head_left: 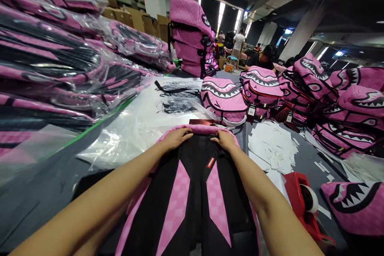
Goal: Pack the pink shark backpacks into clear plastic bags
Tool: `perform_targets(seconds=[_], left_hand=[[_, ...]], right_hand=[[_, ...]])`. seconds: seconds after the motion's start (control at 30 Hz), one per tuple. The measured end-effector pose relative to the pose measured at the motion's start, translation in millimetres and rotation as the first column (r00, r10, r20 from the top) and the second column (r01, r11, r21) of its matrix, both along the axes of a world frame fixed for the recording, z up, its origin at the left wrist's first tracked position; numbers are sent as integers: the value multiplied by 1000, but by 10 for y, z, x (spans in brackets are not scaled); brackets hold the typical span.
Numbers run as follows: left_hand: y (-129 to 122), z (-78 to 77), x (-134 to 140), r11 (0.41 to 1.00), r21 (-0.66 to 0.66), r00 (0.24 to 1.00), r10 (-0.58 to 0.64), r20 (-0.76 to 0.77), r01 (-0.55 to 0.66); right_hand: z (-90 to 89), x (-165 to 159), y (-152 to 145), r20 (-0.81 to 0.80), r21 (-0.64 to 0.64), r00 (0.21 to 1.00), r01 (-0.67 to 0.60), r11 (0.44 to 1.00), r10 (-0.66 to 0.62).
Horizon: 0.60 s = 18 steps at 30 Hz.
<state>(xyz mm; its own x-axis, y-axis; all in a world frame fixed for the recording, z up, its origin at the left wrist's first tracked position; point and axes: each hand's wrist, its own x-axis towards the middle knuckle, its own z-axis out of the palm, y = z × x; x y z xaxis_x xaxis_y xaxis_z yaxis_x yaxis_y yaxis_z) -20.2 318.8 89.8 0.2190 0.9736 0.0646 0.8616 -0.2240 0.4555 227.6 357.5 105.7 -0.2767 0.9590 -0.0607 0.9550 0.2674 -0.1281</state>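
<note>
A pink and black backpack lies on the table in front of me, its back panel and straps facing up and its top edge away from me. My left hand is closed on the top edge at the left, thumb pointing inward. At the right of the same edge my right hand also grips the backpack, with its fingers partly hidden. Just beyond the top edge lies a flat dark red piece. Clear plastic bags with black print spread out behind and to the left of the backpack.
Plastic-wrapped backpacks are heaped at left. Pink shark-mouth bags stand behind and along the right, some with hang tags. A tall stack of pink bags rises behind. White paper slips and a red tape dispenser lie at right. People work farther back.
</note>
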Motion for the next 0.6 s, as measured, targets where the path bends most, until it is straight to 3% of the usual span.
perform_targets(seconds=[0.1,0.27,0.37,0.47,0.6], left_hand=[[-334,102,301,997,-61,999,51,-1,-51],[-901,58,752,987,-153,996,44,-71,-55],[-925,9,766,989,-130,996,66,-54,-73],[-840,-62,705,990,-121,997,77,-4,-77],[-720,-159,651,986,-150,993,82,83,-69]], right_hand=[[-8,-77,28,14,20,999,47,999,-47],[75,-175,-192,25,80,998,58,995,-60],[314,-36,-439,21,83,1000,-3,997,2],[587,286,-870,21,43,999,-41,998,40],[781,539,-1521,219,-60,975,-23,998,36]])
